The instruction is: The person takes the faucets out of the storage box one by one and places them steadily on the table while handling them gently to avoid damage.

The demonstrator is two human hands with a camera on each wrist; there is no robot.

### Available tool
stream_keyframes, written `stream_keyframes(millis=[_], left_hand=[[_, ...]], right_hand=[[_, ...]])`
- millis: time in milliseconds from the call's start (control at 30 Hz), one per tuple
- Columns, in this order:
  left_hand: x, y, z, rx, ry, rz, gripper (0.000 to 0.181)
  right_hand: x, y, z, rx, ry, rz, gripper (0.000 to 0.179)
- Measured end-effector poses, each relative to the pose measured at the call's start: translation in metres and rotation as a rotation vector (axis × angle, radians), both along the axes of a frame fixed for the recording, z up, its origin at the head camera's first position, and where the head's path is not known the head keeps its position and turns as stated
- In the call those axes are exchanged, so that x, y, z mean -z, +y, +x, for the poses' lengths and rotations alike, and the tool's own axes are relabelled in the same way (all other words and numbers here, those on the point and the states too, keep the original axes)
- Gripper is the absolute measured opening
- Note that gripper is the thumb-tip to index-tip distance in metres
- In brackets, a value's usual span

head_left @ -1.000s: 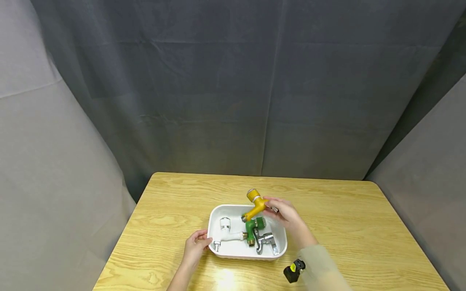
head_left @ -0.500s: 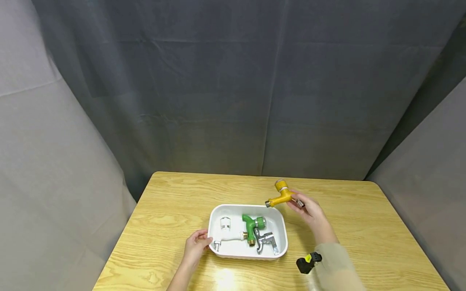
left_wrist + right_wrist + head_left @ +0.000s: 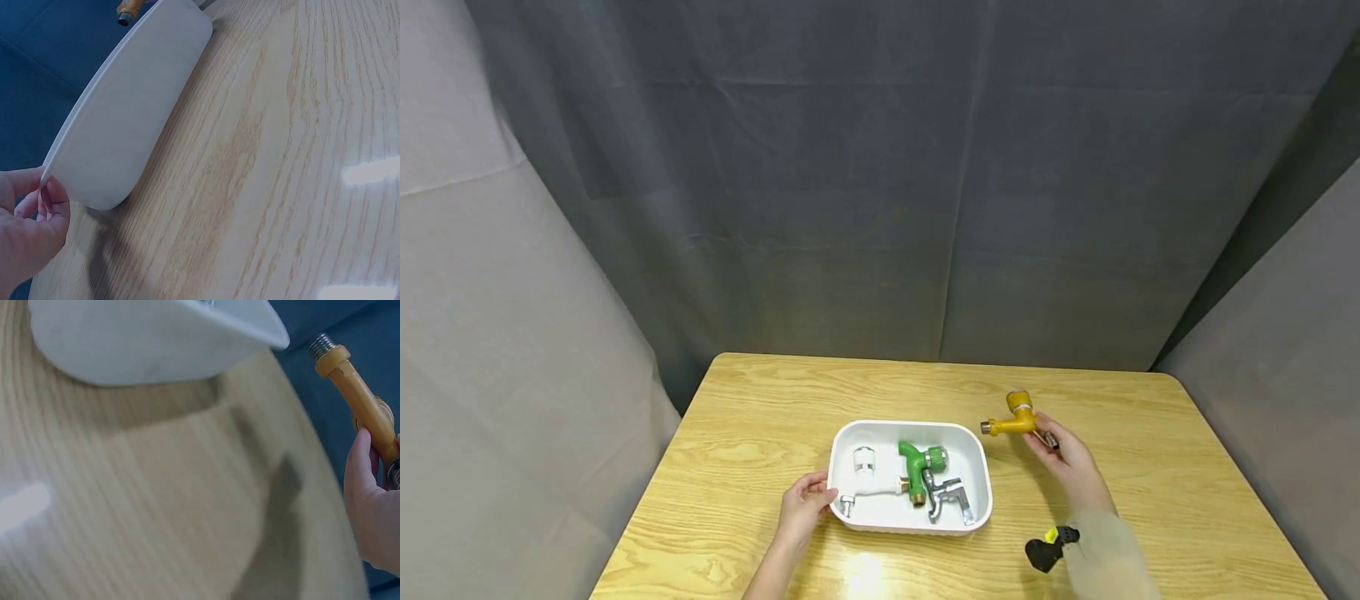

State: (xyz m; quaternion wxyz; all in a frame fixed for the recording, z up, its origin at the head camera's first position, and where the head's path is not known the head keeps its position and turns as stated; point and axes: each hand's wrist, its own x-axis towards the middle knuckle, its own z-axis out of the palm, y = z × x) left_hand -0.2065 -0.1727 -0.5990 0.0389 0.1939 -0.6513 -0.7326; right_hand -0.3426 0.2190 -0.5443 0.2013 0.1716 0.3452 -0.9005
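A yellow faucet [image 3: 1021, 422] with a threaded metal end is held above the table by my right hand [image 3: 1070, 463], just right of the white tub. In the right wrist view the thumb lies along the body of the yellow faucet [image 3: 365, 406]. My left hand [image 3: 801, 510] pinches the left rim of the white tub [image 3: 985, 492]; the left wrist view shows thumb and fingers on that rim of the tub [image 3: 131, 112]. Inside the tub lie a white faucet [image 3: 872, 486], a green faucet [image 3: 916, 471] and a chrome faucet [image 3: 951, 493].
The wooden table [image 3: 760, 417] extends on both sides of the tub, its far edge near a dark grey curtain [image 3: 850, 208]. Light grey cloth walls [image 3: 512, 333] stand left and right. A small black and yellow device [image 3: 1051, 548] sits at the right wrist.
My right hand has carried the yellow faucet rightward, from over the tub to beyond its right rim. The left hand and the tub have stayed in place.
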Motion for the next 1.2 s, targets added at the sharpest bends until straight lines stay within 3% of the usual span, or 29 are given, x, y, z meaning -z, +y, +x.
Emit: stream_keyframes(millis=[200, 400, 833, 1067, 1200], left_hand=[[0.001, 0.0, 0.0, -0.009, 0.005, -0.001, 0.039], [0.002, 0.0, 0.0, -0.014, 0.02, -0.003, 0.039], [0.002, 0.0, -0.001, 0.004, 0.015, -0.004, 0.04], [0.001, -0.001, 0.0, 0.015, 0.021, -0.01, 0.042], [0.001, -0.002, 0.0, 0.013, 0.024, -0.014, 0.041]], right_hand=[[0.021, 0.009, 0.004, 0.067, -0.118, -0.019, 0.057], [0.04, 0.013, 0.008, 0.083, -0.148, 0.037, 0.059], [0.047, 0.008, 0.013, 0.092, -0.111, 0.096, 0.012], [0.046, 0.005, 0.017, 0.094, -0.062, 0.166, 0.025], [0.049, 0.003, 0.018, 0.072, 0.017, 0.341, 0.018]])
